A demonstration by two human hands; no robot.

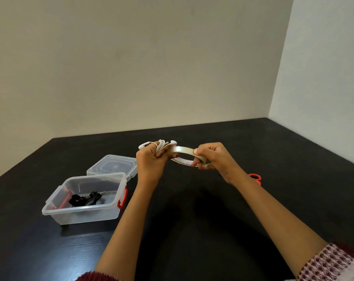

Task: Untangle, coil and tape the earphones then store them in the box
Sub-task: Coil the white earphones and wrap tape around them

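My left hand [149, 161] grips a coil of white earphones [161, 145] wound around its fingers, held above the black table [212, 209]. Its fingertips also touch the near edge of a clear tape roll [184, 154]. My right hand [210, 156] pinches the tape roll's right side, thumb on top and fingers through the ring. A clear plastic box [83, 197] with red latches stands open at the left, and a black coiled earphone set [85, 198] lies inside it.
The box's clear lid [113, 166] lies just behind the box. Orange scissor handles [256, 178] poke out behind my right forearm. Walls close the table at the back and right.
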